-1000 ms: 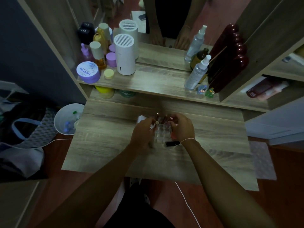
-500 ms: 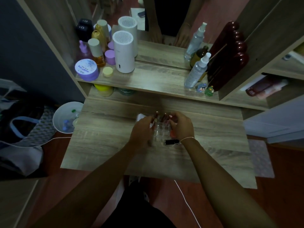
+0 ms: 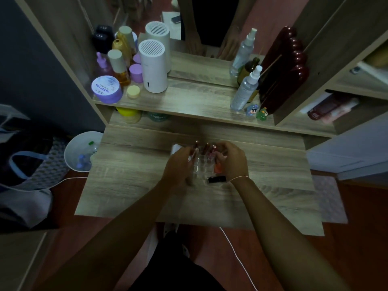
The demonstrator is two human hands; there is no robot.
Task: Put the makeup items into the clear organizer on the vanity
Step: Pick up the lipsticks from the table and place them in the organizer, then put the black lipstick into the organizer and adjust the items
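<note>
The clear organizer stands in the middle of the wooden vanity top, between my hands. Several lipstick-like tubes stand upright in its far slots. My left hand is curled at the organizer's left side, pinching a slim light tube over it. My right hand cups the right side, fingers closed on an orange item. A black tube lies flat in front of the organizer. A white item peeks out behind my left hand.
The upper shelf holds a white cylinder device, a purple jar, several bottles, a spray bottle and a dark red mirror. A white bin stands on the floor at left, bags beyond it.
Both hands stay at the organizer. My left hand's fingers have shifted slightly with the light tube; the view has dipped a little.
</note>
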